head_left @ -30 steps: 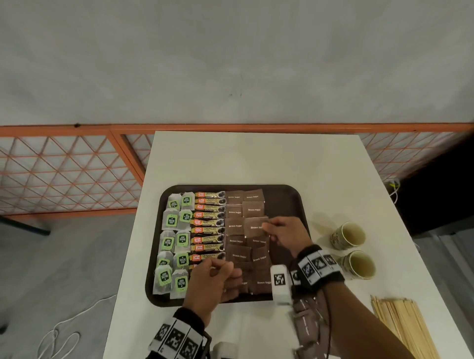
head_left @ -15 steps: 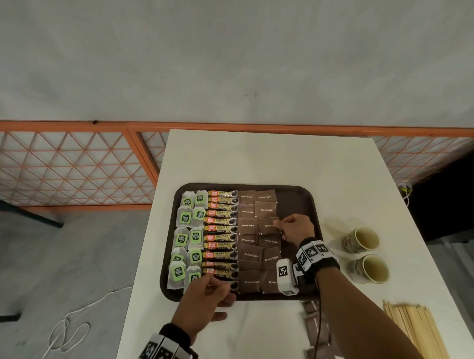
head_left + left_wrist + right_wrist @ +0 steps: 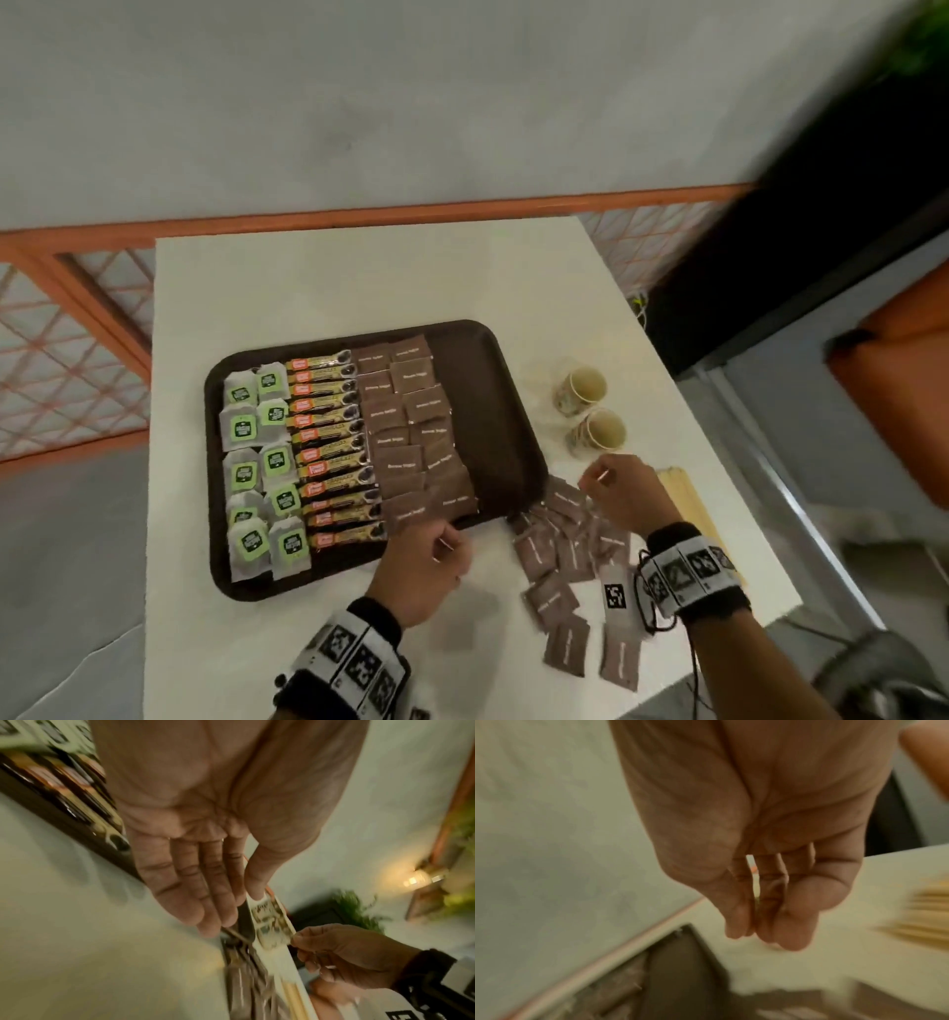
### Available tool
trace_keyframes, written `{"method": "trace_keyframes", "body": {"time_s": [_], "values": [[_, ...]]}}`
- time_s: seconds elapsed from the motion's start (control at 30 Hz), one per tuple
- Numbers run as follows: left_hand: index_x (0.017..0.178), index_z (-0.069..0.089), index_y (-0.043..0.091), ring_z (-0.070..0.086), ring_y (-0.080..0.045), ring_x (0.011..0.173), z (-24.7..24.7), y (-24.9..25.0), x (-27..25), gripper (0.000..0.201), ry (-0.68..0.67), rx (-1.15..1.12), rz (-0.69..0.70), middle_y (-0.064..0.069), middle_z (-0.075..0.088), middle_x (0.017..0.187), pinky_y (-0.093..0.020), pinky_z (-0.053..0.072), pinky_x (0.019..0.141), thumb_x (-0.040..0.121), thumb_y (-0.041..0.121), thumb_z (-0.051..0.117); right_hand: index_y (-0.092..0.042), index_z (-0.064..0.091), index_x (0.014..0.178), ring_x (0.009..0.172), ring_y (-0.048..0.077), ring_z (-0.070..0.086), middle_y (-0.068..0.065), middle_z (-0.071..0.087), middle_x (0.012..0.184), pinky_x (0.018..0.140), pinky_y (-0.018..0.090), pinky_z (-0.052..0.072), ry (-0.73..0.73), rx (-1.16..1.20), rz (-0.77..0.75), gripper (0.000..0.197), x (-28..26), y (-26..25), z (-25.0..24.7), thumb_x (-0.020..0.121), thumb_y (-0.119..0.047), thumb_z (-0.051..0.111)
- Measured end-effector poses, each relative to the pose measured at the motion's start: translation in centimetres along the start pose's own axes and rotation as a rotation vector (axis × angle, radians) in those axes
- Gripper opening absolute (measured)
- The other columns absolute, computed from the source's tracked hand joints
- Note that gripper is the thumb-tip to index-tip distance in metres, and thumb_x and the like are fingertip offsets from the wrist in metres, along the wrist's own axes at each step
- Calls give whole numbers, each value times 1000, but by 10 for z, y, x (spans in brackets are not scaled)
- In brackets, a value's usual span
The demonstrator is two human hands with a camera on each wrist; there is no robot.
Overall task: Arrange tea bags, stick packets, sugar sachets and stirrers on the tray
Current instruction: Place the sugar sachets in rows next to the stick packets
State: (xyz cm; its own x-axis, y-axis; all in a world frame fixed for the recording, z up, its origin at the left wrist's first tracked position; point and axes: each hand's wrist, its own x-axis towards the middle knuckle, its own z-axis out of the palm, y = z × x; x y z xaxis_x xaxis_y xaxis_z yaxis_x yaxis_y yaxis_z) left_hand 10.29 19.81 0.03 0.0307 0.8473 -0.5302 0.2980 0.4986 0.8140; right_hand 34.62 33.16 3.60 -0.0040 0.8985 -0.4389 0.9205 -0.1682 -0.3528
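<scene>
- Left hand (image 3: 429, 560) nearest, over the white table (image 3: 328, 288) at the near edge of the dark brown plastic tray (image 3: 490, 411); fingers straight, loosely together, holding nothing.
- Loose brown paper sugar sachets (image 3: 570, 555) scattered on the table right of the tray's near corner.
- Right hand (image 3: 624, 496) above that pile, fingers relaxed, slightly bent, tips close, nothing clamped.
- Pale wooden stirrers (image 3: 688, 493) bundled just right of it, off the tray.
- On the tray: white-and-green tea bags (image 3: 259, 462) left, orange-and-gold stick packets (image 3: 334, 442) middle, placed sachets right of them; right strip bare.
- Two paper cups (image 3: 590, 411) beyond, on the table.
- Judgement: sachets are light, thin, limp and slide easily; pinch one by an edge or corner, lay it flat without nudging neighbours.
</scene>
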Motion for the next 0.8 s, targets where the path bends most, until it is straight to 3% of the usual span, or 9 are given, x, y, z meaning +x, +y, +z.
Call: {"method": "trace_keyframes", "body": {"time_s": [0.07,0.13,0.2,0.3,0.37,0.43,0.5,0.63,0.8], "values": [[80,62,28,64,-8,71,23,-1,8,10,-24,150,13,9,67,76,-26,54,68,90,24,60,-19,66,79,78,15,60,0,68,85,62,21,41,-42,-58,90,11,-8,34,8,90,-23,64],[81,57,35,64,-10,84,47,0,16,10,20,276,7,14,65,82,-33,55,82,88,28,57,-14,68,95,88,20,61,3,66,100,73,26,47,-45,-116,144,13,-9,62,18,92,-23,58],[98,56,37,61,-14,100,66,8,23,7,93,343,-36,13,65,100,-33,51,88,91,35,57,-15,65,103,100,24,61,6,65,113,84,31,50,-16,-115,149,15,-6,75,27,92,-23,58],[118,52,30,58,-17,111,92,20,31,29,146,408,-67,7,61,118,-33,47,88,92,42,58,-24,57,121,116,25,53,2,51,125,97,36,46,-28,-70,58,38,-3,71,37,88,-40,65],[125,48,27,58,-21,115,106,25,36,38,173,436,-96,4,58,127,-37,49,92,92,44,57,-31,43,137,126,25,43,-1,42,135,103,41,44,-73,-183,-119,57,0,57,47,85,-46,63],[130,43,25,56,-25,119,117,25,42,44,197,460,-142,0,53,134,-42,48,96,93,44,54,-36,32,141,124,25,40,-3,39,140,99,44,46,-67,-288,-296,65,2,44,57,83,-50,57],[137,37,24,54,-28,121,123,25,46,49,221,461,-179,-1,48,139,-44,45,97,94,43,51,-36,27,144,123,25,39,-4,38,143,96,45,47,-70,-326,-346,69,6,39,63,81,-48,53],[142,32,28,53,-30,123,128,23,47,50,225,451,-187,-2,46,141,-45,44,98,95,39,48,-34,38,139,119,25,38,-4,41,137,91,43,49,-68,-379,-404,54,4,48,64,86,-41,47],[126,40,28,55,-29,117,130,25,34,36,207,454,-188,-1,54,128,-44,45,93,92,33,47,-42,32,138,118,24,38,-6,40,134,85,47,51,-107,-404,-490,54,-11,64,75,85,-45,42]]}}
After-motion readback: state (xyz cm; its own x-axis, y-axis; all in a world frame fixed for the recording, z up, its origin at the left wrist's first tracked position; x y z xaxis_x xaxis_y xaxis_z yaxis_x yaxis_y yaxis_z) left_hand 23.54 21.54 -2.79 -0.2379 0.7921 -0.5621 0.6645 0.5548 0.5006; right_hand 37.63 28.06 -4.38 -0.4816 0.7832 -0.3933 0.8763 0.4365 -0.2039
